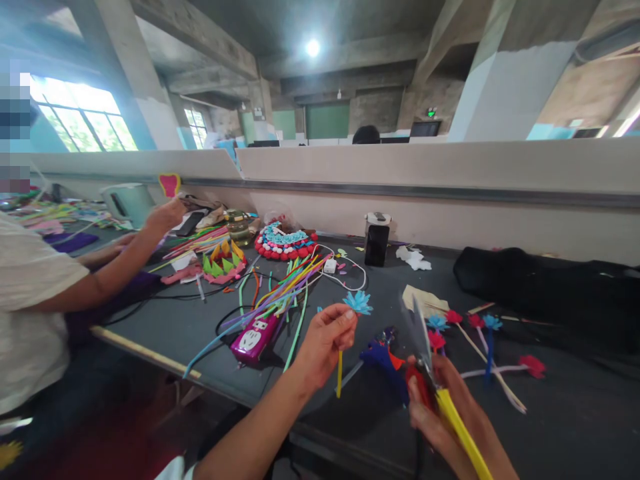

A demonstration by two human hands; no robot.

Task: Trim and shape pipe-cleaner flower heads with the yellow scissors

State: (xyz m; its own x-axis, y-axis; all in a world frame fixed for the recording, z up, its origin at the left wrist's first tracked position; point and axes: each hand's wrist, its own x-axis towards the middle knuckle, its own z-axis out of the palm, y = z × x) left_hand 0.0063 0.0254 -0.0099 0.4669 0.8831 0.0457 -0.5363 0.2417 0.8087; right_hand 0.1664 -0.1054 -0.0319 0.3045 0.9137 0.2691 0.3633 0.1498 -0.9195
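Note:
My left hand [327,340] pinches a light blue paper-like flower [359,303] between thumb and fingers, held above the table. A yellow stem [340,377] hangs below that hand. My right hand [445,407] is closed on scissors [421,333], their blades pointing up and a red grip showing in the palm. A long yellow piece [463,433] runs from this hand to the bottom edge; I cannot tell whether it belongs to the scissors. Between my hands lies a dark blue craft piece [385,363] with an orange tip. Red flowers [533,366] and blue flowers [493,322] on stems lie to the right.
A purple box [255,340] stands under a bundle of coloured strips [290,287]. Behind are a pompom-edged collar [286,240], a phone [377,244] propped upright and white tissue [413,258]. A black bag [540,287] lies right. Another person's arm [110,267] works at left.

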